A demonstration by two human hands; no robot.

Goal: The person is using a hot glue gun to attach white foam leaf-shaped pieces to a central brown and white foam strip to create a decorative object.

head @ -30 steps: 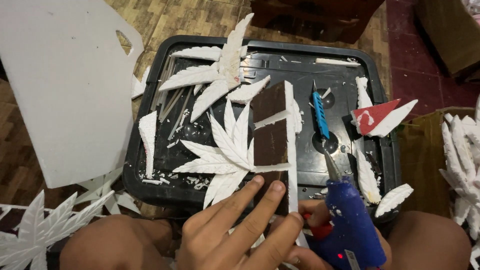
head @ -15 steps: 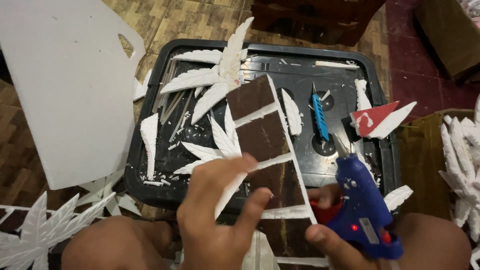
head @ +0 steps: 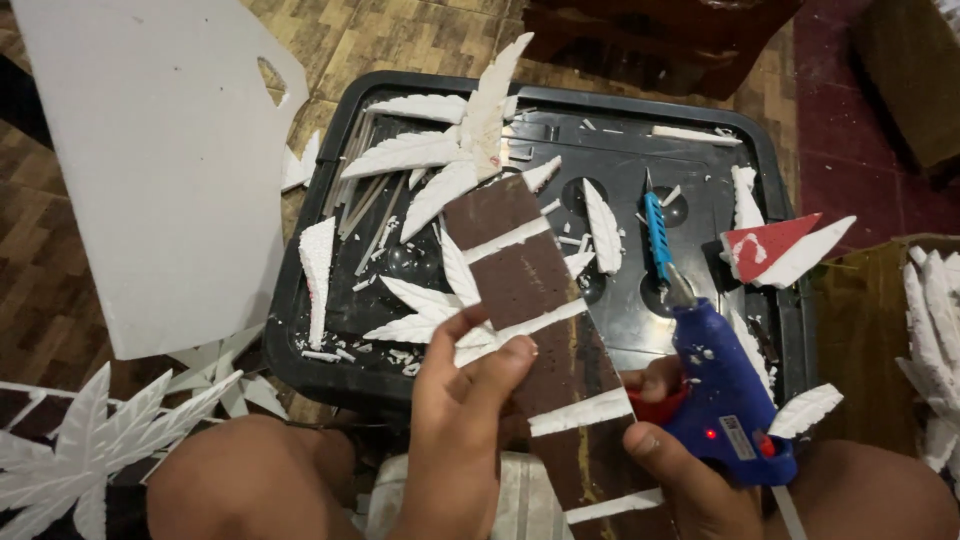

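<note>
My left hand (head: 462, 420) grips the left edge of a long brown strip (head: 540, 310) crossed by white foam bars, holding it tilted over the black tray (head: 330, 370). My right hand (head: 680, 470) is closed around a blue hot glue gun (head: 722, 385), its nozzle pointing up and away just right of the strip. Under the strip lies a white foam leaf cutout (head: 425, 315). A bigger leaf cluster (head: 455, 150) sits at the tray's far left. A blue-handled craft knife (head: 655, 235) lies on the tray beyond the glue gun's tip.
A large white foam sheet (head: 160, 170) lies on the wooden floor at left, with a white leaf cutout (head: 90, 450) below it. A red and white foam scrap (head: 775, 248) rests at the tray's right. Several white foam leaves (head: 935, 330) fill a cardboard box at far right.
The brown strip has turned from edge-on to face up and tilted. The glue gun has risen and shifted right, clear of the strip.
</note>
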